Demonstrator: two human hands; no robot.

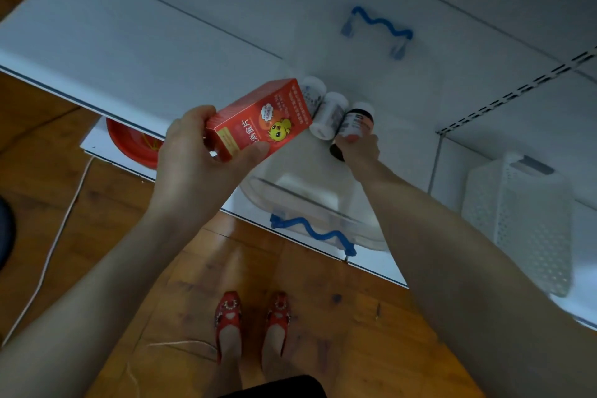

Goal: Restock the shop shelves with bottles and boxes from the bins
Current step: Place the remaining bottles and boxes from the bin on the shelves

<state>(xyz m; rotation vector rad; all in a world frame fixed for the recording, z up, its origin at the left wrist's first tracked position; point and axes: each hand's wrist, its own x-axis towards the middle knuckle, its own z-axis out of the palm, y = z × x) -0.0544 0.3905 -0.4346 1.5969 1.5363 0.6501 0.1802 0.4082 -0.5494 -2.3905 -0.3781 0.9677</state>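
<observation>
Head view, looking steeply down a white shop shelf (pixel 113 42) to the wooden floor (pixel 106 236). At far left a red basin (pixel 129 142) shows under the shelf's front edge. Next, the left hand (pixel 193 152) grips a red box (pixel 258 119) by its near end, thumb along the printed face and fingers wrapped behind, and holds it in the air just past the shelf's front edge, its far corner against or just in front of the first of two white bottles (pixel 329 115). These sit side by side in a short row; whether they rest on a shelf or in the bin below cannot be told. Closing the row on the right is a dark bottle (pixel 357 121) with a white cap, pinched low on its body by the right hand (pixel 360 147), which reaches in from beneath. Both hands are thus closed on goods and lie close together. Below them a clear bin (pixel 290 191) with a blue handle (pixel 310 231) sits at the front edge of the lowest shelf; a white basket (pixel 517 220) stands at far right. Likely hazard: the box corner crowds the bottle row, so a push forward could topple the white bottles sideways into the dark one. The low pinch also leaves the dark bottle top-heavy, and it could tip once released.
</observation>
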